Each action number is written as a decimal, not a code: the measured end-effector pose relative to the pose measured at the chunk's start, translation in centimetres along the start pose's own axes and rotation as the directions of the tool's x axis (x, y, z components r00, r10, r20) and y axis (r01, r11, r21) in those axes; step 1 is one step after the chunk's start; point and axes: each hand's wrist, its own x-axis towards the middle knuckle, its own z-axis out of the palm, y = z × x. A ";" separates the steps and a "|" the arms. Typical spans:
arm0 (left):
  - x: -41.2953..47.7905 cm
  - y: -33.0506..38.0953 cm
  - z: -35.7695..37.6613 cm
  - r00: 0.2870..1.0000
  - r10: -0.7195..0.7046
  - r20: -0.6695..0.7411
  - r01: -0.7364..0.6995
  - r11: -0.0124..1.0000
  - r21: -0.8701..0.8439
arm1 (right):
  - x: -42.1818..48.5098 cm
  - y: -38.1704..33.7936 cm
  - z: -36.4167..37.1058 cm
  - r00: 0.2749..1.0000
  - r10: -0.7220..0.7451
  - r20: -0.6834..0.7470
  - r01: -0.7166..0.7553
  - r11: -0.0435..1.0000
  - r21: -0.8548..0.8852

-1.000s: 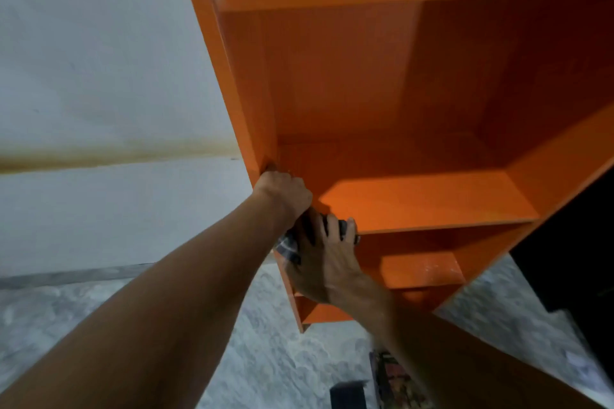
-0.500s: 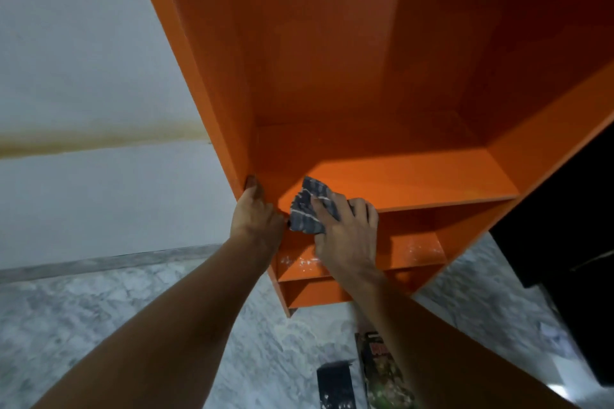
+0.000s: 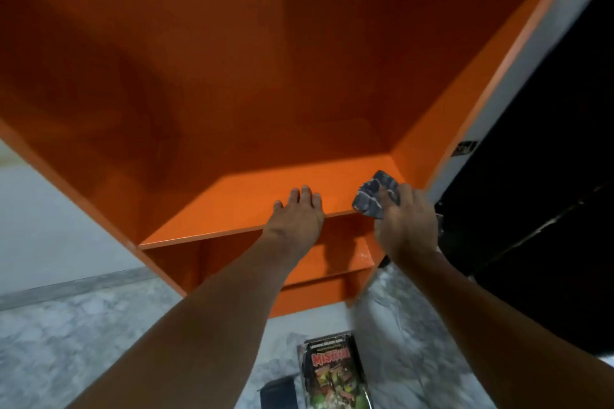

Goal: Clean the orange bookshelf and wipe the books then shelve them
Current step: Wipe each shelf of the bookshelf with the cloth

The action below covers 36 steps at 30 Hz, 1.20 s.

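Observation:
The orange bookshelf fills the upper view, and its middle shelf board carries nothing. My left hand rests flat on the front edge of that board, fingers spread. My right hand grips a crumpled grey cloth and presses it on the board's right end, beside the right side panel. On the floor below lies a book with a colourful cover, and a dark book lies partly visible to its left.
A grey marbled floor stretches under the shelf, with a pale wall at the left. To the right stands a large black piece of furniture. Lower shelf boards show white dust marks.
My right hand has swept the cloth from the board's left end to its right end. My left hand left the left side panel and now rests on the board's front edge.

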 end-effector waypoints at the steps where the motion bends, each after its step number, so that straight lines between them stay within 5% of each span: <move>1: 0.9 1.4 -0.7 1.000 0.009 0.023 -0.009 0.999 -0.036 | 0.2 1.5 -0.1 0.999 0.028 0.020 -0.028 1.000 0.000; 13: 4.2 6.7 -3.5 0.975 -0.115 0.188 0.131 0.988 -0.076 | 0.3 2.5 -1.3 0.968 0.155 0.196 -0.191 0.965 0.180; 18: 4.0 6.9 -3.9 0.968 -0.119 0.220 0.139 0.987 -0.081 | -2.6 3.5 -2.2 0.848 0.306 0.434 -0.435 0.868 0.239; 23: 4.3 6.8 -4.0 0.972 -0.105 0.209 0.126 0.988 -0.090 | -2.5 4.0 -3.0 0.969 0.221 0.112 -0.248 0.889 0.385; 29: 4.5 6.6 -3.3 0.978 -0.099 0.182 0.109 0.993 -0.045 | -0.7 3.4 0.1 0.960 0.139 0.245 -0.196 0.954 0.226; 33: 4.6 6.6 -3.6 0.978 -0.098 0.182 0.102 0.995 -0.014 | -2.7 4.2 -0.2 0.866 0.330 0.375 -0.454 0.833 0.316; 36: 4.5 6.7 -3.6 0.979 -0.100 0.179 0.104 0.994 -0.013 | -4.5 5.8 -0.1 0.840 0.293 0.457 -0.496 0.757 0.426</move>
